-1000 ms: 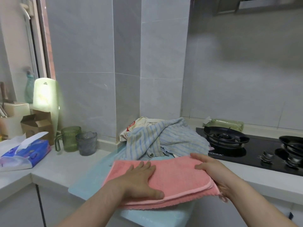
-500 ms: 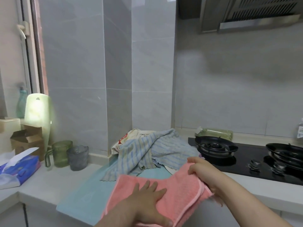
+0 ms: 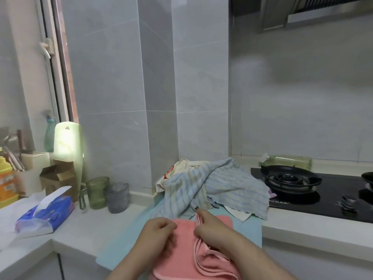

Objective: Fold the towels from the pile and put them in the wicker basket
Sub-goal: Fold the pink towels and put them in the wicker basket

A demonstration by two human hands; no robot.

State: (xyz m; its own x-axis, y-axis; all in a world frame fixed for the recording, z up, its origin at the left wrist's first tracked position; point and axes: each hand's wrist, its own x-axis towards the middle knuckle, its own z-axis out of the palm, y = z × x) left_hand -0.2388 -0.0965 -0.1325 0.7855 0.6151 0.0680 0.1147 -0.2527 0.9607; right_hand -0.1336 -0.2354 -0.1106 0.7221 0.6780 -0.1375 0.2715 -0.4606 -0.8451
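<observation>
My right hand [image 3: 212, 229] has carried the edge of the pink towel [image 3: 179, 257] across from the right, where it was lifted half a second ago, and now sits close beside my left hand [image 3: 159, 232], which has gone from lying flat with spread fingers to curled. My left fingers are bent down over the towel's far left corner and hold it against the pale blue mat [image 3: 249, 227] underneath. My right forefinger points forward along the fold, while the thumb and the other fingers are bunched around the doubled layers, which ripple in loose folds under my wrist. The pink towel lies on the mat at the near edge of the white counter [image 3: 84, 229], just in front of the pile of striped blue towels [image 3: 228, 188], close to it but not plainly touching. The pile leans against the tiled corner, next to the black gas hob [image 3: 302, 190]. To the left stand a green cup [image 3: 96, 191], a grey cup [image 3: 118, 197] and a blue tissue pack [image 3: 47, 216].
</observation>
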